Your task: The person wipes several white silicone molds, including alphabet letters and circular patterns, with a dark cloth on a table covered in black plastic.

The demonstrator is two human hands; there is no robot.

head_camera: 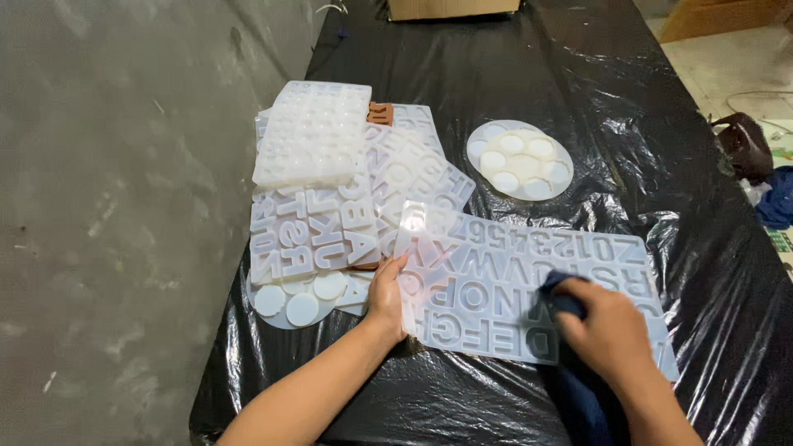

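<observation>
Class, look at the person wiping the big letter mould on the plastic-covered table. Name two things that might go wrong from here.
1. The left hand pins only one edge of the translucent letter mould, so the right hand rubbing with the dark cloth might buckle or slide it on the slick black plastic sheet.
2. The uneven mould stack sits close beside it and could get nudged over.

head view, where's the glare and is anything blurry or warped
Head view: a bright glare patch sits on the near letter mould at its upper left corner, beside the left hand; the black plastic sheet shows streaky highlights along its wrinkles; the right hand pressing a dark blue cloth looks slightly soft; the table edges splay outward, a wide-angle effect.
</observation>
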